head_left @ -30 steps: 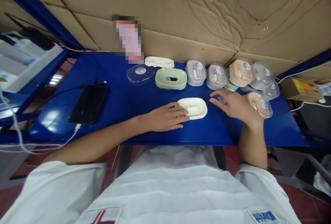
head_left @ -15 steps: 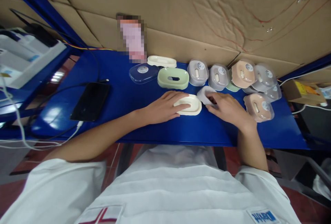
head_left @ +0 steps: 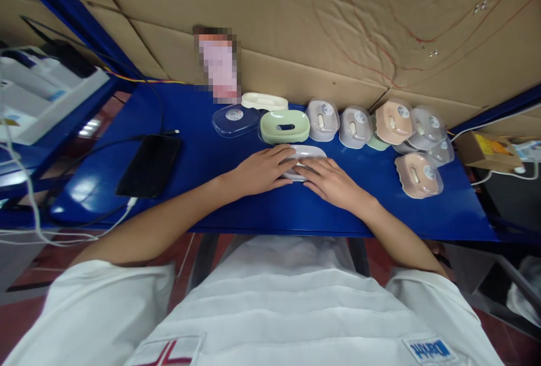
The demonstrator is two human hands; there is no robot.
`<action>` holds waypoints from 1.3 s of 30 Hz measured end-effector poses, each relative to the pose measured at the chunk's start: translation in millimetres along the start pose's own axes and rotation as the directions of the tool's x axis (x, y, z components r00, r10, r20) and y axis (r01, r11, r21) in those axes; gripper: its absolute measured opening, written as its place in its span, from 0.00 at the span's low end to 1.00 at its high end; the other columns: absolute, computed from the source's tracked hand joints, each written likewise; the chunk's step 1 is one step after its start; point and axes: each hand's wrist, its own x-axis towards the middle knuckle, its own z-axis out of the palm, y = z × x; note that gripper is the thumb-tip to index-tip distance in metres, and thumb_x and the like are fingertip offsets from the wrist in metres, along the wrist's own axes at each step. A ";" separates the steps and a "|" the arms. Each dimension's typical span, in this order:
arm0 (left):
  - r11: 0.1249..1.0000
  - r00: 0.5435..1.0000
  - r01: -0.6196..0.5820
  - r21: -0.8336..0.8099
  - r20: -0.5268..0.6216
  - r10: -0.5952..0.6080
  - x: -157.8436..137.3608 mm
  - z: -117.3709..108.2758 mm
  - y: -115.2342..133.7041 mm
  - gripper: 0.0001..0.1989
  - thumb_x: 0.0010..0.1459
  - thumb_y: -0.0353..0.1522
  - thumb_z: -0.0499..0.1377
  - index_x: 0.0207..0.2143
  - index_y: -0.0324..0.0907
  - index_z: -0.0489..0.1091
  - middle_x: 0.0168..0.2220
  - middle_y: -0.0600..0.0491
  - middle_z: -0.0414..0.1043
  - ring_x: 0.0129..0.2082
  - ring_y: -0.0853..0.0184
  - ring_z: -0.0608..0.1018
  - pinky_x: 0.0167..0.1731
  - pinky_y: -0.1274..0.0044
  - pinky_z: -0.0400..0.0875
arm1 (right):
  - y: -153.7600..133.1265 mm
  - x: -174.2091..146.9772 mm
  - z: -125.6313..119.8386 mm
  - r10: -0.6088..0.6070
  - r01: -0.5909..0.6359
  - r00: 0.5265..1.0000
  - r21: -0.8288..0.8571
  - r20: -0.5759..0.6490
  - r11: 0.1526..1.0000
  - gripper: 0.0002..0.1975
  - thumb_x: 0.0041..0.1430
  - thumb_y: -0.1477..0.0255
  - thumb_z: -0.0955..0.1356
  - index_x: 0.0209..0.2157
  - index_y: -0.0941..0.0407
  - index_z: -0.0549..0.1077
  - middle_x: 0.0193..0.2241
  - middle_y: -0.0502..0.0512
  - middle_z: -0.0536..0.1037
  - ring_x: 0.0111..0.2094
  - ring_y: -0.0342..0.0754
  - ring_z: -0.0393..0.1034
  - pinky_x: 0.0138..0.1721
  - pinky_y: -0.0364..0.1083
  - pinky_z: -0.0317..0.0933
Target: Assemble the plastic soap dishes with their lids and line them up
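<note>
In the middle of the table a pale lilac-grey oval shell (head_left: 310, 153) lies between my hands. My left hand (head_left: 264, 171) grips its left end, fingers bent over the rim. My right hand (head_left: 332, 184) holds the right and near side, its fingertips reaching onto the top around the centre. The cream oval tray seen there earlier is hidden; I cannot tell whether it sits under the shell. Just behind stands a green oval shell (head_left: 270, 132) with a slot in its middle. A second cream tray (head_left: 265, 101) and a clear lid (head_left: 235, 122) with a round sticker lie behind and to the left.
Several lidded boxes stand to the right, among them a lilac one (head_left: 323, 120) and a peach one (head_left: 418, 175). A black tablet-like device (head_left: 147, 166) with cables lies on the left. A cardboard wall (head_left: 270, 67) closes off the back of the blue table (head_left: 211, 208).
My right hand has moved left with the lilac-grey shell, which now lies over the spot where the cream tray was. My left hand stays nearly in place, now on the shell.
</note>
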 end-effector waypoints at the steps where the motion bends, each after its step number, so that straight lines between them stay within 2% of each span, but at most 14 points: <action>1: 1.000 1.000 -0.003 -0.015 -0.006 0.003 -0.4 0.4 -0.2 0.26 0.70 0.40 0.65 0.65 0.38 0.71 0.66 0.35 0.71 0.70 0.47 0.71 0.66 0.58 0.72 | 3.6 -1.0 -1.5 -0.001 0.001 1.000 -0.003 -0.009 1.000 0.21 0.76 0.70 0.64 0.66 0.53 0.72 0.64 0.65 0.76 0.65 0.61 0.70 0.65 0.61 0.62; 4: 0.999 0.999 -0.024 -0.038 -0.022 0.023 -0.8 2.0 0.1 0.23 0.71 0.39 0.63 0.64 0.39 0.72 0.65 0.36 0.72 0.69 0.47 0.71 0.66 0.58 0.73 | 15.7 -5.0 -7.9 -0.010 0.010 1.000 0.009 -0.020 1.000 0.18 0.76 0.67 0.65 0.62 0.53 0.76 0.61 0.63 0.79 0.63 0.61 0.72 0.66 0.63 0.60; 9: 0.999 0.996 -0.006 -0.041 -0.093 0.003 2.2 -3.5 4.5 0.25 0.74 0.41 0.58 0.68 0.40 0.67 0.69 0.34 0.67 0.70 0.47 0.72 0.66 0.58 0.73 | 30.1 -13.9 -26.2 0.031 -0.023 0.997 0.125 -0.066 0.992 0.18 0.77 0.62 0.64 0.59 0.52 0.79 0.57 0.60 0.83 0.59 0.57 0.77 0.61 0.57 0.65; 14: 0.993 0.962 0.106 -0.048 -0.246 -0.114 5.3 -17.3 6.9 0.33 0.73 0.42 0.60 0.74 0.42 0.58 0.75 0.32 0.57 0.75 0.43 0.64 0.70 0.51 0.66 | 37.8 -22.0 -50.0 0.197 -0.166 0.965 0.176 -0.174 0.970 0.20 0.75 0.58 0.66 0.59 0.52 0.79 0.55 0.59 0.84 0.58 0.58 0.77 0.62 0.58 0.66; 18: 0.972 0.941 0.234 -0.004 -0.248 -0.228 6.0 -17.3 3.8 0.33 0.73 0.42 0.58 0.74 0.41 0.57 0.75 0.32 0.57 0.75 0.41 0.63 0.70 0.49 0.63 | 40.0 -22.3 -55.0 0.305 -0.282 0.927 0.129 -0.221 0.951 0.21 0.73 0.54 0.67 0.55 0.52 0.80 0.53 0.61 0.85 0.54 0.60 0.79 0.59 0.59 0.67; 21: 0.948 0.932 0.319 0.015 -0.185 -0.311 5.7 -10.9 -1.4 0.33 0.73 0.39 0.57 0.74 0.39 0.57 0.74 0.31 0.58 0.74 0.41 0.63 0.71 0.48 0.59 | 37.3 -19.2 -46.1 0.256 -0.245 0.952 0.086 -0.167 0.966 0.20 0.73 0.55 0.67 0.54 0.54 0.80 0.50 0.62 0.85 0.51 0.60 0.79 0.56 0.58 0.67; 23: 0.937 0.929 0.348 0.012 -0.143 -0.343 5.3 -6.9 -6.2 0.32 0.72 0.37 0.57 0.74 0.37 0.58 0.72 0.31 0.62 0.72 0.41 0.66 0.71 0.47 0.58 | 33.8 -16.5 -37.4 0.189 -0.183 0.978 0.074 -0.088 0.980 0.19 0.73 0.57 0.68 0.54 0.54 0.80 0.49 0.62 0.85 0.52 0.60 0.79 0.56 0.57 0.67; 27: 0.935 0.928 0.353 0.011 -0.133 -0.349 5.5 -5.7 -16.7 0.24 0.72 0.34 0.55 0.66 0.38 0.69 0.62 0.34 0.74 0.63 0.44 0.75 0.64 0.49 0.65 | 27.6 -12.1 -23.8 0.073 -0.077 0.996 0.087 0.042 0.993 0.14 0.73 0.64 0.69 0.54 0.54 0.79 0.52 0.62 0.83 0.55 0.60 0.77 0.58 0.58 0.66; 29: 0.934 0.923 0.358 -0.004 -0.151 -0.354 6.1 -8.9 -20.1 0.18 0.73 0.35 0.54 0.59 0.40 0.75 0.56 0.37 0.78 0.58 0.46 0.78 0.59 0.52 0.69 | 26.7 -11.0 -20.9 0.056 -0.062 0.996 0.096 0.066 0.993 0.13 0.72 0.66 0.69 0.54 0.54 0.78 0.53 0.63 0.82 0.57 0.59 0.76 0.59 0.59 0.65; 32: 0.924 0.897 0.370 -0.094 -0.223 -0.382 7.1 -15.0 -21.0 0.16 0.75 0.37 0.52 0.54 0.42 0.77 0.51 0.42 0.80 0.52 0.51 0.80 0.54 0.58 0.72 | 27.9 -10.7 -19.7 0.050 -0.057 0.996 0.107 0.070 0.993 0.13 0.72 0.66 0.70 0.54 0.54 0.77 0.53 0.63 0.82 0.57 0.59 0.75 0.59 0.59 0.65; 35: 0.921 0.860 0.342 -0.186 -0.333 -0.387 7.8 -18.5 -19.9 0.17 0.76 0.39 0.52 0.56 0.42 0.75 0.53 0.42 0.77 0.53 0.54 0.78 0.56 0.61 0.72 | 29.4 -11.1 -19.7 0.048 -0.056 0.996 0.117 0.072 0.992 0.13 0.73 0.65 0.70 0.54 0.54 0.76 0.52 0.62 0.81 0.57 0.60 0.75 0.59 0.59 0.65; 37: 0.920 0.835 0.356 -0.165 -0.386 -0.392 8.0 -18.7 -20.6 0.16 0.75 0.41 0.54 0.56 0.43 0.75 0.56 0.40 0.74 0.57 0.52 0.76 0.58 0.58 0.71 | 29.6 -11.1 -19.6 0.049 -0.057 0.996 0.121 0.070 0.991 0.12 0.73 0.65 0.70 0.54 0.53 0.76 0.52 0.63 0.81 0.58 0.60 0.74 0.58 0.59 0.64; 39: 0.912 0.826 0.397 -0.102 -0.394 -0.403 7.7 -17.6 -22.5 0.16 0.74 0.42 0.56 0.53 0.43 0.76 0.54 0.40 0.75 0.55 0.50 0.76 0.57 0.57 0.71 | 29.2 -10.9 -19.5 0.050 -0.058 0.997 0.122 0.065 0.991 0.12 0.73 0.65 0.69 0.54 0.53 0.76 0.52 0.62 0.81 0.58 0.60 0.74 0.58 0.59 0.64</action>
